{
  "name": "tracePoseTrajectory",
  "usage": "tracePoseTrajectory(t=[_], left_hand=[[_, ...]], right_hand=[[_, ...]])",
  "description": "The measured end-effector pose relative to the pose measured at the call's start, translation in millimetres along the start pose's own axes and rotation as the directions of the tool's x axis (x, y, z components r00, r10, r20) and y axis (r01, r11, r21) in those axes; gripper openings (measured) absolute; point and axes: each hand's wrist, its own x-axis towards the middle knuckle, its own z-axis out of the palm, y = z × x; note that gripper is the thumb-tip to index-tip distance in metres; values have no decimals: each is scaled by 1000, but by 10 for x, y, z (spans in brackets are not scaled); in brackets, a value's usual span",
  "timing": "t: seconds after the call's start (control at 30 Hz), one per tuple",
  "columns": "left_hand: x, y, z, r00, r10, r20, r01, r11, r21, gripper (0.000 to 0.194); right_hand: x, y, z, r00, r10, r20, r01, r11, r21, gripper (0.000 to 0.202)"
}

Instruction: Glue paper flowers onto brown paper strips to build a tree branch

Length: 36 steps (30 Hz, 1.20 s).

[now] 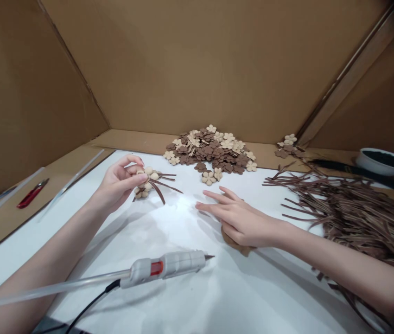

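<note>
Pinched between the thumb and fingers of my left hand (122, 182) is a small flower cluster (144, 189) of cream flowers with thin brown strips sticking out to the right. My right hand (237, 214) reaches over the white sheet with its fingers stretched out and apart, nothing held in them. Under its palm lies a brown piece (240, 246), mostly covered, so its kind is unclear. Just beyond the right fingertips sit loose cream flowers (209, 177). A grey glue gun (169, 265) lies in front of me, its metal tip pointing right.
A heap of brown and cream flowers (214, 148) stands at the back. Many brown strips (367, 218) are piled on the right, near a white bowl (386, 162) of dark material. A red utility knife (33, 193) and clear glue sticks (72, 181) lie left. Cardboard walls (197, 60) surround the table.
</note>
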Motion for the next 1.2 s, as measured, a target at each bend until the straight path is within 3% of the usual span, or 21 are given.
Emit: tracePoseTrajectory(t=[0.17, 0.4, 0.7, 1.2], left_hand=[[-8, 21, 19, 1000, 7, 14, -7, 1000, -15, 31], [-11, 19, 17, 1000, -6, 5, 6, 1000, -19, 31], [-9, 17, 22, 1000, -11, 1, 11, 1000, -18, 31], [-15, 1, -5, 1000, -16, 10, 16, 1000, -5, 30]], right_hand=[[113, 24, 45, 997, -47, 62, 49, 998, -37, 73], [-50, -3, -19, 998, 12, 66, -7, 997, -83, 63], [-221, 143, -24, 992, 96, -84, -104, 990, -93, 61], [-226, 146, 12, 991, 89, -100, -105, 981, -161, 47]])
